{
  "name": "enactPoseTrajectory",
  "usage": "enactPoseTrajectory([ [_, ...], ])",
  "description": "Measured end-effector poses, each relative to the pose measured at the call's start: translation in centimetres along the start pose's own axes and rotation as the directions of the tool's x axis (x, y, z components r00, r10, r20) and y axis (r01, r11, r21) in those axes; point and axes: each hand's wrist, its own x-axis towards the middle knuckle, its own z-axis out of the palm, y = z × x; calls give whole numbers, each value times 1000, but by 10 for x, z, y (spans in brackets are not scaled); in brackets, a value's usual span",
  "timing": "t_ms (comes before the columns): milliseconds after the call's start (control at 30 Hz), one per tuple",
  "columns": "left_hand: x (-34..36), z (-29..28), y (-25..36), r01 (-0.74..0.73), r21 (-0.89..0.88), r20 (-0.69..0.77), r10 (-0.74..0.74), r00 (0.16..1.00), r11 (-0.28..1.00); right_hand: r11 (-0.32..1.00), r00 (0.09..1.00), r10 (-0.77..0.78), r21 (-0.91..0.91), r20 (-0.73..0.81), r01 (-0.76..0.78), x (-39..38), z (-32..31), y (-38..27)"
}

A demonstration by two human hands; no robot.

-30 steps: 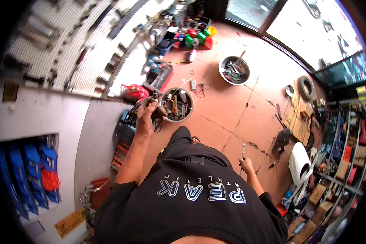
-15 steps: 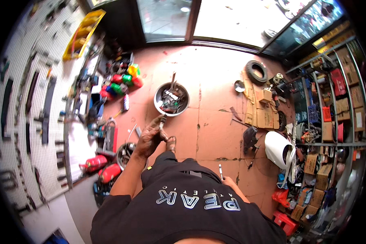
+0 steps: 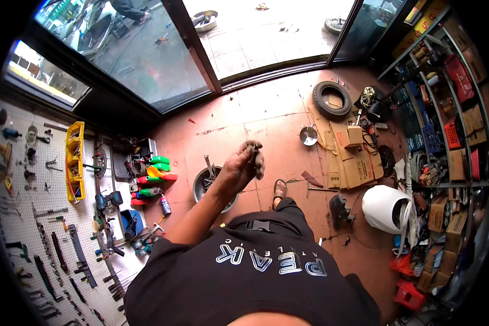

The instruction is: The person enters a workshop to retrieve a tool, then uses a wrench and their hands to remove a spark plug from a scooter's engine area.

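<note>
My left hand (image 3: 243,167) is raised in front of my body with its fingers curled together. Something small and dark seems to sit between the fingertips, but its kind cannot be made out. Below and behind that forearm, a round metal basin (image 3: 196,188) stands on the floor with metal tools in it, partly covered by the arm. My right hand is hidden beside my body; only the white end of a slim rod (image 3: 320,241) shows at the right edge of my dark shirt.
At right lie a tyre (image 3: 334,100), flattened cardboard (image 3: 358,168), a small metal bowl (image 3: 308,136) and a white plastic shell (image 3: 379,209), beside loaded shelves (image 3: 456,185). Left are a tool pegboard (image 3: 43,187), a yellow bin rack (image 3: 75,163) and coloured bottles (image 3: 160,174). A glass doorway (image 3: 217,89) lies ahead.
My view has turned and moved toward the doorway. The left hand has gone right and up, past the basin, its dark ridged piece now mostly covered. My right hand has dropped from sight.
</note>
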Motion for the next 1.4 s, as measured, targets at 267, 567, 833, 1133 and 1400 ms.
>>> enactPoseTrajectory([
  [267, 181, -33, 104, -139, 52, -252, 147, 956, 989, 963, 909, -270, -82, -319, 257, 142, -241, -288],
  [567, 386, -129, 252, -192, 87, -359, 210, 909, 978, 928, 989, -52, 360, -139, 100, 244, -351, -562],
  [833, 566, -170, 418, -201, 279, -340, 292, 894, 939, 997, 998, -59, -50, 0, 59, 307, -381, -731],
  [1133, 779, -280, 559, 33, 220, -668, 126, 733, 975, 903, 991, -98, -411, 92, 128, 510, -498, -915],
  [1400, 818, -403, 639, 475, 465, -867, 278, 413, 747, 928, 922, -362, -140, -134, 344, 597, -715, -1344],
])
